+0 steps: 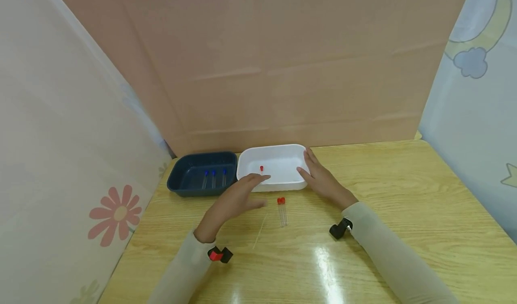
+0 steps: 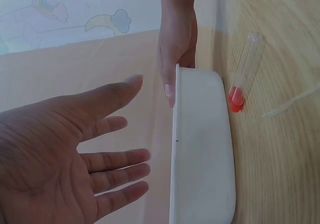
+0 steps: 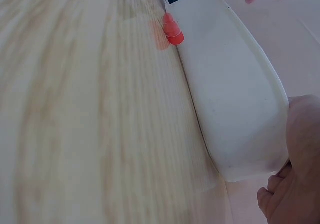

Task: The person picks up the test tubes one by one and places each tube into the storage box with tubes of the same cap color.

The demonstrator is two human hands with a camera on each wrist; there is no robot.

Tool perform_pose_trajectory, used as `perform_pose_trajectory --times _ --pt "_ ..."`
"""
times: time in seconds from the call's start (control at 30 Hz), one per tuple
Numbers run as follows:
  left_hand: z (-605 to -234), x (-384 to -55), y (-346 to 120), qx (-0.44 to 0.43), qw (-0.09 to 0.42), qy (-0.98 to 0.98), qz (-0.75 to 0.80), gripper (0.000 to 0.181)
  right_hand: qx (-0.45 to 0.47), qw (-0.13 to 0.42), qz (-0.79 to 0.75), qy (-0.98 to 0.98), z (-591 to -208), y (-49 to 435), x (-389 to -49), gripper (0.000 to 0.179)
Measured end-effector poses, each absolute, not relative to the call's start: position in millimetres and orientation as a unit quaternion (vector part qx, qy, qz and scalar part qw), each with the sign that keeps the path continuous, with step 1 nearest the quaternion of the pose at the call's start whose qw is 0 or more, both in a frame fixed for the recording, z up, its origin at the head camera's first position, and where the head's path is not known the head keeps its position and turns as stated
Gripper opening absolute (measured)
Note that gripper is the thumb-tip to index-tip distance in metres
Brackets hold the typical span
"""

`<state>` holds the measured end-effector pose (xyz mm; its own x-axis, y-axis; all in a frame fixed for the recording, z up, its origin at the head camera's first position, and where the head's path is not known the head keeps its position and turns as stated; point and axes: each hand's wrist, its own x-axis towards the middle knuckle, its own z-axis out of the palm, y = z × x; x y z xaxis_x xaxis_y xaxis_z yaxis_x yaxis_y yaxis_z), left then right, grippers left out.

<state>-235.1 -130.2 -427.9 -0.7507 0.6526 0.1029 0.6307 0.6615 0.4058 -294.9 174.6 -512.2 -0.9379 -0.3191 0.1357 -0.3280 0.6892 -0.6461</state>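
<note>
At the back of the table stands a white plastic tray (image 1: 282,187), with one red-capped tube (image 1: 261,168) inside it, partly hidden. My right hand (image 1: 325,183) grips the tray's right end, thumb over the rim and fingers along the outer side. Over the tray's front left edge, my left hand (image 1: 238,198) hovers with fingers spread and nothing in it; its palm and fingers (image 2: 120,159) show apart from the tray in the left wrist view. Two clear tubes with red caps (image 1: 281,201) lie side by side on the table in front of the tray.
Left of the white tray, touching or nearly so, is a dark blue tray (image 1: 187,192) holding three blue-capped tubes (image 1: 213,178). A brown panel (image 1: 282,71) rises behind both trays. Printed cloth walls (image 1: 60,138) flank the wooden table (image 1: 383,183).
</note>
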Motion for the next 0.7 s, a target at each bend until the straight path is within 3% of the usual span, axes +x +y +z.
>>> perform_pose_trajectory --times 0.3,0.7 --pt "-439.3 -231.7 -129.4 0.347 0.059 0.91 0.222 0.077 0.182 0.007 0.352 -0.918 -510.1 175.0 -296.6 0.081" --pt "-461.2 -225.9 -116.9 0.351 0.06 0.916 0.186 0.082 0.176 0.004 0.352 -0.919 -511.9 174.3 -295.5 0.082"
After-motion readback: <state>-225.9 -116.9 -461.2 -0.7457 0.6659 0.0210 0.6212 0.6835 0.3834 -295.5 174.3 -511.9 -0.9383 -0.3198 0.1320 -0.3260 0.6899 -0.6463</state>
